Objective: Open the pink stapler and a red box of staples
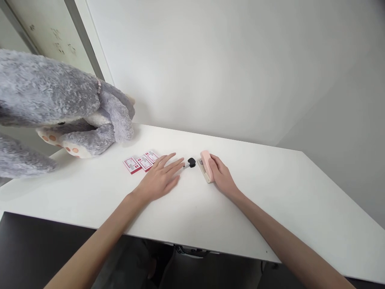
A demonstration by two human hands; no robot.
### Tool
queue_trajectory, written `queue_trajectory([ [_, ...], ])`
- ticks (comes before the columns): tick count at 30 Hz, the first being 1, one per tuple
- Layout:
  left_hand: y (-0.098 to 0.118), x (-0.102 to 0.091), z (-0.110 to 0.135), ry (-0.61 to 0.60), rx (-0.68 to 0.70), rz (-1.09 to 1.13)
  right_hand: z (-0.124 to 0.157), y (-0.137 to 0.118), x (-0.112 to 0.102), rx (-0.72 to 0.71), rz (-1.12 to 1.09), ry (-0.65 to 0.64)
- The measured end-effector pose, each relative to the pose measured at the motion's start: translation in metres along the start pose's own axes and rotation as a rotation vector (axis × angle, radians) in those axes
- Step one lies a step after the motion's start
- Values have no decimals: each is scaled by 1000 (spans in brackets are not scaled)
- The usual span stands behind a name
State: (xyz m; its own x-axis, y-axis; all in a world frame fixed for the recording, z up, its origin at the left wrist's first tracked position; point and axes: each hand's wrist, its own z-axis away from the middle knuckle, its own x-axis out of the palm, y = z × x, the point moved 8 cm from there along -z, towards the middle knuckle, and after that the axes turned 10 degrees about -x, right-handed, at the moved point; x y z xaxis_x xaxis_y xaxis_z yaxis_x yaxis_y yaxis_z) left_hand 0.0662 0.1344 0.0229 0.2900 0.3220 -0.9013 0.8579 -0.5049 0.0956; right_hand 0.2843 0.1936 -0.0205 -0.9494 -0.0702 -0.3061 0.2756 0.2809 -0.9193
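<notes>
From my feed I see both bare arms stretched out over a white table (279, 196). My left hand (159, 178) lies palm down on the tabletop with the fingers straight and spread apart, holding nothing. Its fingertips point to the far right, toward a small black tool (191, 162) with a bit of metal on its near end. The longest fingertip is just beside that metal end, but I cannot tell whether it touches.

My right hand (221, 174) is closed around a pink stapler (205, 164), with the fingers curled over its top and right side. The stapler rests on the table near the middle, just right of the black tool and between the two hands. Its far end points away from me and the pale underside shows along its left edge.

Three small red and white boxes (141, 163) lie in a row on the table, just left of my left hand's fingers and side by side. Further left, a big grey plush toy (60, 104) lies at the table's far left corner, its pale paws with pink pads turned toward me. A plain white wall (210, 60) stands behind the table.
</notes>
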Motion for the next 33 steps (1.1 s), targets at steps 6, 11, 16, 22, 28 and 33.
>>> queue_trajectory([
  [6, 3, 20, -27, -31, -62, -15, -2, -2, 0, -23, 8, -4],
  [11, 12, 29, -44, -32, 26, -11, -3, -1, 0, -22, 12, 1],
  [16, 12, 35, -54, -57, 25, -26, -3, -1, 0, -28, 3, 4],
  [22, -9, 33, -57, 76, -186, -44, -2, -2, 0, -27, -1, -7],
  [28, -24, 33, -50, 182, -342, -62, -1, -1, 0, -5, 4, -8],
  [33, -28, 31, -47, 206, -421, -95, -1, -1, 0, -1, -1, -7],
])
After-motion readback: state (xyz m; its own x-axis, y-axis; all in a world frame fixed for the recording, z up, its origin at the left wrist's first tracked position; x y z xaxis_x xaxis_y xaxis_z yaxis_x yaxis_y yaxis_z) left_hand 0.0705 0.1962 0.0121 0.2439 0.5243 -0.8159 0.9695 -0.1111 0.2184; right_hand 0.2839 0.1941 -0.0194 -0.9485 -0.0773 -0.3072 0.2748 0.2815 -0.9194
